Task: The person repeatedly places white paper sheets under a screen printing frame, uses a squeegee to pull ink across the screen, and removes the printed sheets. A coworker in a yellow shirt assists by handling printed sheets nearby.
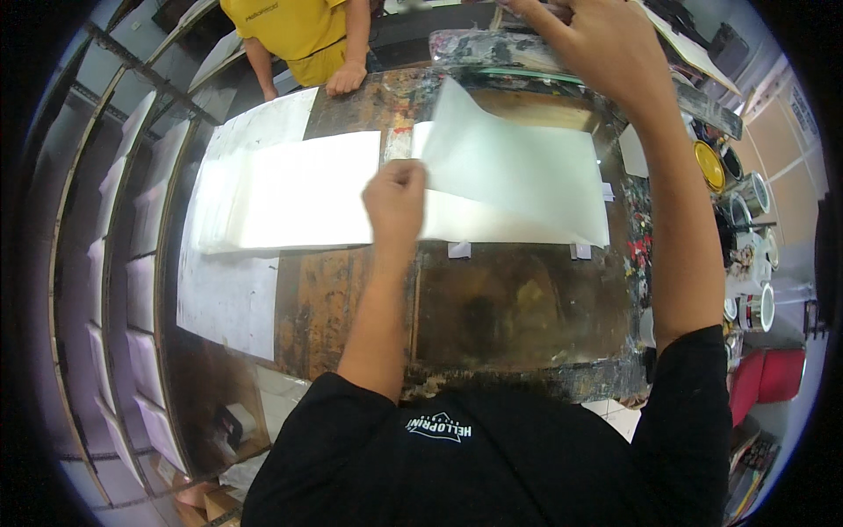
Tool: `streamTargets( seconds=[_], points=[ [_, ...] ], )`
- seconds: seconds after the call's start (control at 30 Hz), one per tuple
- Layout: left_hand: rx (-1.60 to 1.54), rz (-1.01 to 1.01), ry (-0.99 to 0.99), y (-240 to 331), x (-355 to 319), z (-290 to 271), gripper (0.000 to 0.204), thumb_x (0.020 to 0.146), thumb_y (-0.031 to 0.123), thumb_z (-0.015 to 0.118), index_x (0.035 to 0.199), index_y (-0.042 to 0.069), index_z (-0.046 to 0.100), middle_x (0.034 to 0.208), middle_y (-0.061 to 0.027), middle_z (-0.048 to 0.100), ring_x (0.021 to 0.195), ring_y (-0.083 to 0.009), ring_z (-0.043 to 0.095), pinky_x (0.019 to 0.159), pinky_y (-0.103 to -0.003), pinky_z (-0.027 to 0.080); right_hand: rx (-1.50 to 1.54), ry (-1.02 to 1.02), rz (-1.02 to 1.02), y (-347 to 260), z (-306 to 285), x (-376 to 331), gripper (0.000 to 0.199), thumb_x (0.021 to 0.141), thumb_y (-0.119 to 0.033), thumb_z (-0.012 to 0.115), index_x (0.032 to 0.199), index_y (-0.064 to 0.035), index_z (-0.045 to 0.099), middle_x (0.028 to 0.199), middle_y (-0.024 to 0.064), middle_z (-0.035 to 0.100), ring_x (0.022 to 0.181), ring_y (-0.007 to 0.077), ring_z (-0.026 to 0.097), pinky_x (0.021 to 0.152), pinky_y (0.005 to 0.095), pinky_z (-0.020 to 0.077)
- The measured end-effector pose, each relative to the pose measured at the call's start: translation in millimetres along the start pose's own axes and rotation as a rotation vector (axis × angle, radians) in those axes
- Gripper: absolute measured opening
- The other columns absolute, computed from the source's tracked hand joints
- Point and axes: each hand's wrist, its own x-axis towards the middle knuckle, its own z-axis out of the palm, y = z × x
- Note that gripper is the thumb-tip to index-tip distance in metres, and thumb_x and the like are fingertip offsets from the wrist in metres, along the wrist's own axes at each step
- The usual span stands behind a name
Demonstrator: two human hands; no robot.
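My left hand [395, 198] is closed in a pinch at the left edge of a thin white sheet of paper [518, 162]. That sheet's far left corner curls up off the dark board, over more white paper. Left of the hand lies a stack of white sheets [307, 189], its left edge blurred. My right hand [597, 44] is raised at the far right, beside an ink-stained bar [500, 50]. Its fingers look bent, but the picture's upper edge cuts them off, so what they grip is hidden. Small white tabs [459, 250] sit along the board's near side.
Across the table a person in a yellow shirt [290, 35] rests a hand on its far edge. A rack [158, 290] holding pale sheets stands left. Paint cans [751, 193] crowd the right side, with a red chair [773, 382] nearer. The worn table [518, 307] is stained with ink.
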Motion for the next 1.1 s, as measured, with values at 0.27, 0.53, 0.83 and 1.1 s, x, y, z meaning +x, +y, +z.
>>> streamTargets(
  seconds=[0.27,0.53,0.83,1.1],
  points=[
    [0.764,0.036,0.232,-118.6,70.7,-105.9,0.049,0.099,0.035,0.073,0.137,0.004,0.067,0.142,-0.0252,0.063,0.126,-0.0357,0.062,0.107,-0.05,0.046,0.042,-0.044,-0.055,1.8,4.8,-7.0,0.086,0.097,-0.076,0.05,0.065,0.0009,0.072,0.061,0.018,0.066,0.065,0.0349,0.07,0.068,0.0477,0.0523],
    [0.421,0.551,-0.694,-6.1,-100.5,145.8,0.072,0.109,0.052,0.047,0.163,0.006,0.04,0.17,-0.0228,0.032,0.159,-0.0442,0.024,0.129,-0.064,0.012,-0.005,-0.093,-0.004,13.2,-13.4,-3.3,0.085,0.098,-0.073,0.048,0.065,0.0,0.074,0.062,0.0195,0.068,0.064,0.0347,0.069,0.065,0.0473,0.0517],
    [0.529,0.541,-0.558,-5.5,-135.6,173.6,0.06,0.111,0.037,0.042,0.163,0.006,0.04,0.172,-0.0233,0.027,0.159,-0.0459,0.022,0.128,-0.066,0.008,-0.043,0.092,-0.12,17.1,8.3,2.4,0.084,0.1,-0.071,0.046,0.067,0.0013,0.073,0.066,0.0216,0.069,0.066,0.0359,0.07,0.069,0.0477,0.0542],
    [0.448,0.428,-0.559,-12.2,-119.8,176.0,0.052,0.112,0.03,0.04,0.157,0.005,0.048,0.167,-0.0211,0.038,0.155,-0.045,0.032,0.126,-0.067,0.017,0.045,0.003,-0.113,9.1,-0.9,4.8,0.088,0.1,-0.072,0.044,0.07,0.0044,0.074,0.073,0.0245,0.072,0.074,0.0394,0.072,0.076,0.051,0.0565]
  ],
)
